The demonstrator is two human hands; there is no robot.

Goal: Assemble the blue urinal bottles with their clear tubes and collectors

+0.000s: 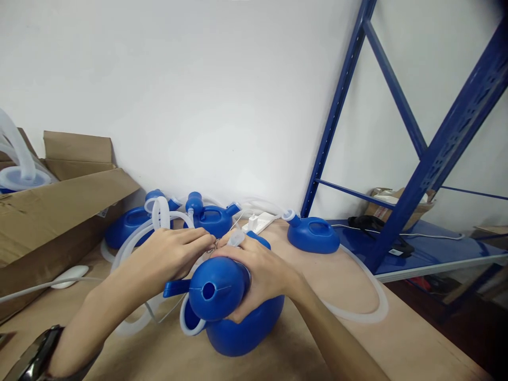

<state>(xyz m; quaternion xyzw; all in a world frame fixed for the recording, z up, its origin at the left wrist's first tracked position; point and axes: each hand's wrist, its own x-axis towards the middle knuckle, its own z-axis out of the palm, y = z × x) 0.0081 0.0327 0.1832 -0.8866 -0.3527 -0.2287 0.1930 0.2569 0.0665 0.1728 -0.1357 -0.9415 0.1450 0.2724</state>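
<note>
In the middle of the head view, my right hand [254,264] is wrapped around a blue rounded plastic piece [216,304] with a small hole facing me. A blue tab [177,288] sticks out at its left. My left hand [180,248] has its fingers pinched together at the far side of the piece, close to my right fingertips. Something thin and wire-like shows there, too small to name. A translucent soft tip [236,237] pokes up by my right fingers. Below lies a blue plastic urinal bottle [246,333], partly hidden by the piece and my right hand.
More blue bottles [313,235] with whitish tubes [373,316] stand along the wall. An open cardboard box [63,211] is at left, near a white mouse [70,276]. A power strip [260,222] lies behind my hands. Blue metal shelving [400,233] rises at right.
</note>
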